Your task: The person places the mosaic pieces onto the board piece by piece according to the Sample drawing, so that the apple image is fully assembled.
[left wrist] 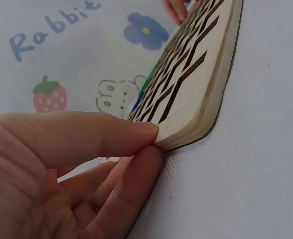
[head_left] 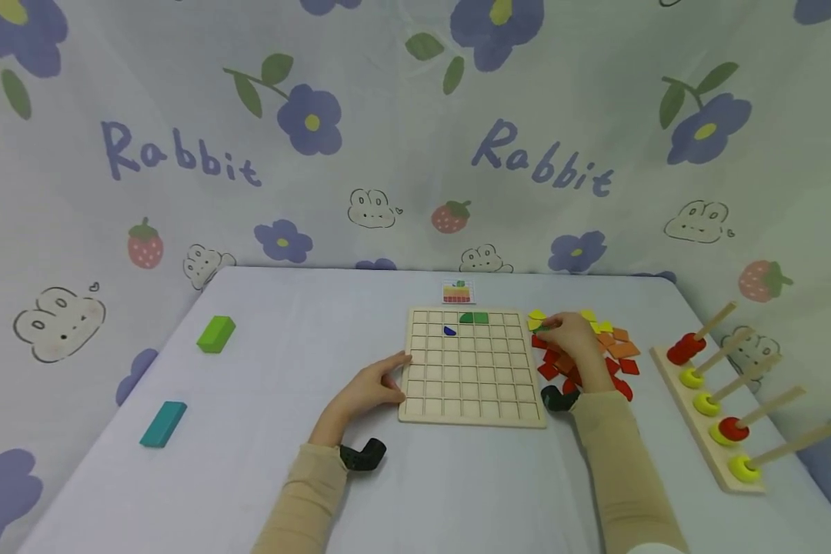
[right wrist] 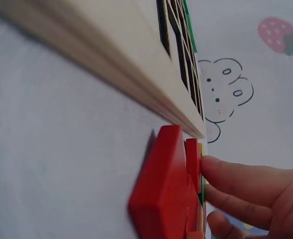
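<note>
A pale wooden grid board [head_left: 474, 369] lies flat in the middle of the table. Two green pieces [head_left: 481, 318] sit in its top row, with a small dark blue piece [head_left: 450, 331] a row lower. My left hand [head_left: 368, 385] holds the board's left edge; in the left wrist view its thumb and finger [left wrist: 136, 132] pinch the rim near a corner. Past the board's right side, my right hand [head_left: 571, 335] reaches over the loose coloured pieces, fingertips pinching a small green piece [head_left: 542, 329]. In the right wrist view the right hand's fingers [right wrist: 245, 181] are beside red pieces [right wrist: 161, 189].
Red, orange and yellow pieces [head_left: 623, 350] spread right of the board. A pattern card [head_left: 458, 292] lies behind it. Far right stands a wooden peg rack [head_left: 706, 423] with red and yellow rings. Leftward are a green block [head_left: 216, 334] and a teal block [head_left: 163, 424].
</note>
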A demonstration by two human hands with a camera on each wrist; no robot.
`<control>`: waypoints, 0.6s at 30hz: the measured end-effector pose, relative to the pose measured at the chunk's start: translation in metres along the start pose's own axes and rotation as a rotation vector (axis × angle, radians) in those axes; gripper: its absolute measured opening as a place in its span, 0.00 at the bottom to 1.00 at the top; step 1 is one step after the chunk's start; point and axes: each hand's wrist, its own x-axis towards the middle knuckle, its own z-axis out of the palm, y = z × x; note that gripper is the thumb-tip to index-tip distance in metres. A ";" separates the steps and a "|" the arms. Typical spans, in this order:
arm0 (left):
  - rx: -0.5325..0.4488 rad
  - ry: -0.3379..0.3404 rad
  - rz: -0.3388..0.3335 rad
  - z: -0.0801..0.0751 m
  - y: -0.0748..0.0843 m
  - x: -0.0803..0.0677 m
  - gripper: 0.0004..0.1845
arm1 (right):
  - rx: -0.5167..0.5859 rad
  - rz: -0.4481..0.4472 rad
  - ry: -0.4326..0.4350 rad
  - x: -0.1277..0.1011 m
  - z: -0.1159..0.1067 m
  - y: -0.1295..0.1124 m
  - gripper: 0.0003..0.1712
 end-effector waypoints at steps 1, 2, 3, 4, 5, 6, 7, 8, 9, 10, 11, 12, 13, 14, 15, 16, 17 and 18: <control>0.001 0.002 0.001 0.000 0.000 0.000 0.38 | -0.022 0.004 -0.003 0.000 0.000 0.001 0.25; 0.002 0.003 0.003 0.001 0.000 -0.001 0.37 | -0.033 0.009 -0.008 0.000 0.001 0.001 0.25; 0.003 0.005 0.002 0.001 0.000 -0.001 0.37 | -0.032 0.012 -0.014 0.000 0.001 0.001 0.25; 0.003 0.006 0.003 0.001 0.001 -0.001 0.37 | -0.025 0.012 -0.017 0.000 0.001 0.002 0.25; 0.004 0.007 0.003 0.001 0.001 -0.001 0.37 | -0.015 0.003 -0.018 0.000 0.001 0.003 0.24; 0.004 0.006 0.002 0.001 0.001 -0.001 0.37 | -0.005 -0.011 -0.017 0.000 0.001 0.004 0.23; 0.004 0.006 0.001 0.001 0.001 -0.001 0.37 | 0.010 -0.021 -0.015 0.000 0.001 0.005 0.22; 0.006 0.006 -0.001 0.002 0.001 -0.001 0.37 | 0.025 -0.030 -0.013 0.000 0.002 0.006 0.21; 0.006 0.007 -0.003 0.002 0.001 -0.001 0.37 | 0.036 -0.047 -0.007 0.000 0.002 0.007 0.19; 0.006 0.007 -0.005 0.002 0.001 -0.001 0.37 | 0.044 -0.063 0.000 0.000 0.002 0.008 0.18; 0.006 0.008 -0.005 0.003 0.001 -0.001 0.37 | 0.052 -0.073 0.006 0.000 0.002 0.009 0.17; 0.004 0.009 -0.006 0.003 0.000 -0.001 0.37 | 0.059 -0.083 0.009 0.000 0.002 0.010 0.16; 0.003 0.011 -0.006 0.003 0.000 0.000 0.37 | 0.070 -0.087 0.010 0.001 0.001 0.010 0.16; 0.002 0.012 -0.005 0.003 -0.001 0.000 0.37 | 0.086 -0.094 0.013 0.002 0.001 0.011 0.16; -0.001 0.013 -0.004 0.003 -0.001 0.000 0.37 | 0.106 -0.103 0.017 0.002 0.000 0.011 0.16; -0.004 0.012 -0.002 0.003 -0.001 0.001 0.37 | 0.139 -0.103 0.014 0.003 -0.001 0.010 0.17; -0.005 0.012 -0.001 0.003 -0.002 0.001 0.37 | 0.178 -0.096 0.010 0.003 -0.002 0.009 0.17; -0.007 0.013 -0.002 0.003 -0.002 0.002 0.37 | 0.223 -0.091 0.006 0.003 -0.003 0.007 0.18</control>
